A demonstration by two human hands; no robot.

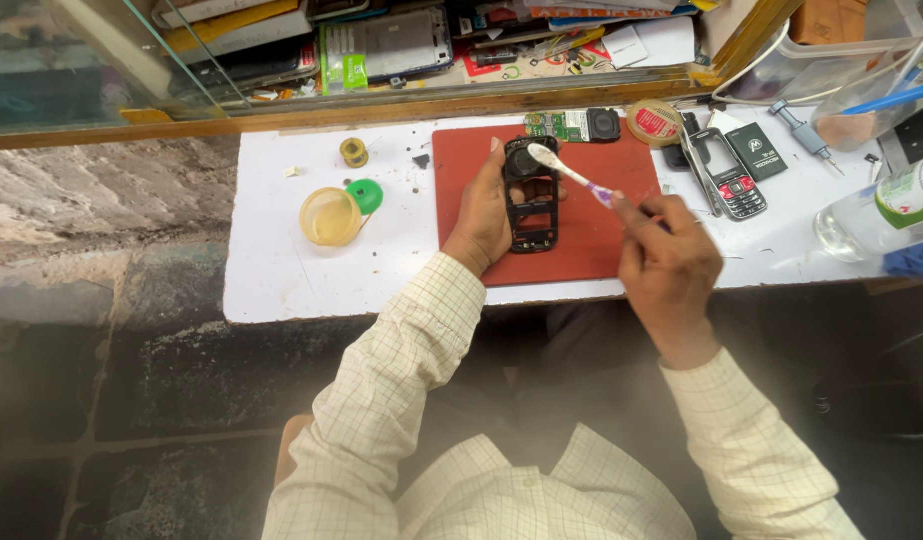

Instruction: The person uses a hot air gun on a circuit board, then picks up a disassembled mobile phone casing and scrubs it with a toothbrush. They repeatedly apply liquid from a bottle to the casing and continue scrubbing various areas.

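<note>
My left hand (482, 205) grips a black phone frame (533, 212), open and stripped, over a red mat (602, 235) on the white worktop. My right hand (667, 255) holds a white toothbrush (567, 172) by its handle. The brush head rests on the upper end of the frame, near a round black part.
A green circuit board (557, 125) and a black module lie at the mat's far edge. A tape roll (654, 122), a keypad phone (734, 180), a battery (757, 150) and a screwdriver (804, 135) sit to the right. A small yellow cup (330, 217), green lid and solder spool (354, 152) sit left. A clear bottle (882, 210) lies far right.
</note>
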